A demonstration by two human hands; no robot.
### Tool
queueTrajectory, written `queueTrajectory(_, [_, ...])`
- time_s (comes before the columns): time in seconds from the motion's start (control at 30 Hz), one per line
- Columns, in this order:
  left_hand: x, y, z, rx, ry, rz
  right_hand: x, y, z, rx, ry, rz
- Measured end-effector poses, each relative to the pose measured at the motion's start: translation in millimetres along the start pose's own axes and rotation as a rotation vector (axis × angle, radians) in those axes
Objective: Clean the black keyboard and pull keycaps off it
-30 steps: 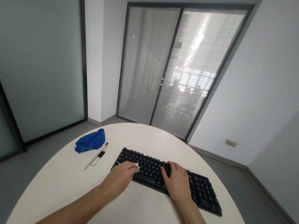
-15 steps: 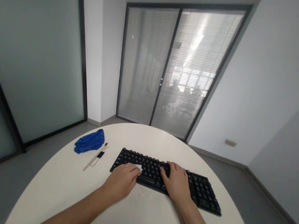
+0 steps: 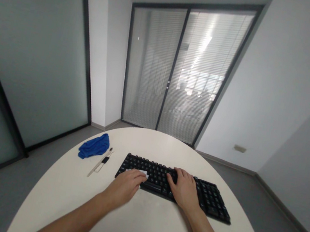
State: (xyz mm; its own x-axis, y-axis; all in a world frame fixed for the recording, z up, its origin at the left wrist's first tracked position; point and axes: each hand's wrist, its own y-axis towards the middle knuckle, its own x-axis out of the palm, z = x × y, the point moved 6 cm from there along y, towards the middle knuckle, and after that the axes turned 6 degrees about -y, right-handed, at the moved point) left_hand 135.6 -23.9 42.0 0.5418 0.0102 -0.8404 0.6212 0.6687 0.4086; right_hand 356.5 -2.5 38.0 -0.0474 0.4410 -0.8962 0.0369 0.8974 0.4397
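— Blue cloth lies crumpled beyond your left hand, off to its left. What comes next?

— Nearer that hand, on the same side, there's a slim pale stick with a dark tip. Touching it or just beside it, too small to tell, is a thin piece with a black block. You hold neither.

— And the left hand itself?

— Its fingers are loosely curled together over a white piece, perhaps a wipe, against the keys. Your hand hides most of it.

— What has just changed there?

— A second ago the hand sat slightly farther left and only a scrap of white showed; now it's a little closer to your right hand, and more white shows along the far side of your fingers. I judge that as short rubbing strokes, with the left part of the keys getting the contact.

— Where is the keyboard?

— The black keyboard lies under both hands, running on past your right hand. That hand stays where it was, fingers extended and thumb apart, resting over the keys with nothing visible in its grasp. It probably steadies the board; how hard it presses, I can't tell.
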Motion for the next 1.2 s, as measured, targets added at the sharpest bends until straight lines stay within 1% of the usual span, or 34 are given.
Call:
queueTrajectory(0.13, [-0.8,0,0,0.000,0.015,-0.019,3,1,1,0.004,-0.003,-0.009])
queueTrajectory(0.3, [-8.6,3,4,-0.051,0.095,-0.031,1,0,1,-0.001,0.006,-0.013])
queueTrajectory(0.43, [-13.2,2,2,-0.051,0.095,-0.023,-1,0,0,-0.007,0.018,-0.008])
queueTrajectory(0.57, [-16.5,-1,-8,-0.063,0.065,0.021,-1,0,0,-0.009,0.021,-0.007])
queueTrajectory(0.7, [-24.7,-5,-23,-0.122,0.048,0.135,-1,0,1,-0.018,0.021,0.008])
queueTrajectory(0.77, [-26.7,-6,-27,-0.137,0.046,0.137,-3,1,0,-0.030,0.028,0.021])
queueTrajectory(0.9, [-26.8,-5,-25,-0.126,0.064,0.055,-11,0,-12,-0.131,0.086,0.045])
queueTrajectory(1.0, [-28.2,-4,-22,-0.124,0.078,0.041,-17,-7,-31,-0.302,0.182,0.017])
queueTrajectory(1.1, [-29.7,-4,-24,-0.140,0.056,0.083,-19,-16,-47,-0.471,0.249,-0.059])
queueTrajectory(1.2, [-32.4,-7,-33,-0.178,0.031,0.153,-19,-19,-50,-0.503,0.266,-0.096])
